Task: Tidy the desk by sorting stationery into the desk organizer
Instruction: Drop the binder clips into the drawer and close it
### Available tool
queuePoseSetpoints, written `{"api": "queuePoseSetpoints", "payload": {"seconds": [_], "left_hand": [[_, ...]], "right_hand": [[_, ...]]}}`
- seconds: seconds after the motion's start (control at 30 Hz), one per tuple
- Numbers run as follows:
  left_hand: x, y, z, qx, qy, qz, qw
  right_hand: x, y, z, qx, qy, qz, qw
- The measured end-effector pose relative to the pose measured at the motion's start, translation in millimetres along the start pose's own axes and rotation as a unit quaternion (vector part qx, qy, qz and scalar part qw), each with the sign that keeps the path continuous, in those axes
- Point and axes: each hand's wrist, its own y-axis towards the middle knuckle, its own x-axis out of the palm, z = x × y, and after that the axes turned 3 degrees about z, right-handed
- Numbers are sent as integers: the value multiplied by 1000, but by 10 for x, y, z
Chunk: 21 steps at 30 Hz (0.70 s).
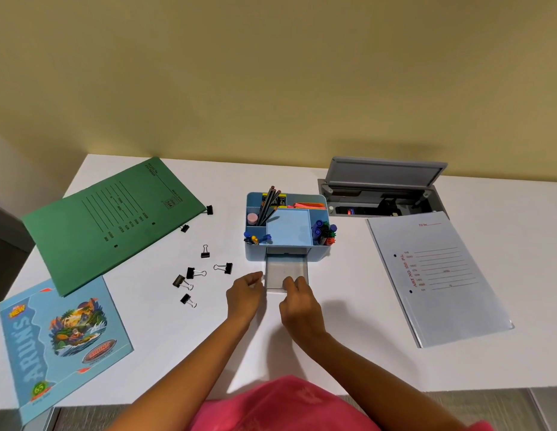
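A light blue desk organizer (288,228) stands mid-desk, holding pencils (269,202), markers (324,232), a pink eraser (252,218) and orange sticky notes. Its clear drawer (286,270) is pulled out toward me and looks empty. My right hand (297,301) grips the drawer's front edge, fingers curled over it. My left hand (246,289) pinches the drawer's front left corner. Several black binder clips (194,273) lie loose on the desk to the left of the drawer, two more (209,209) sit by the green folder.
A green file folder (115,219) lies at the back left, a blue notebook (62,340) at the front left. A clear-covered white file (436,275) lies on the right. An open cable hatch (383,194) sits behind it. The desk (348,353) ends near my body.
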Motion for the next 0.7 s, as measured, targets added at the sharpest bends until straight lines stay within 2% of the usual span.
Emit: {"api": "queuePoseSetpoints", "payload": {"seconds": [0.2,0.33,0.4,0.47,0.53,0.7], "left_hand": [[56,-68,-41,57,85,-6,995],[58,-62,-95,72,95,-5,993],[50,-76,-116,75,90,-4,993],[35,-97,-152,77,83,-2,994],[0,-121,-213,76,71,9,995],[-211,-174,-420,79,53,74,993]], "right_hand": [[-43,-77,-7,-42,-26,-14,999],[-56,-63,10,-60,-44,-40,996],[-114,-19,-20,-41,-35,-51,997],[-150,1,-75,17,21,-67,997],[-184,21,-133,39,83,-96,991],[-205,136,-370,-1,161,-73,984]]}}
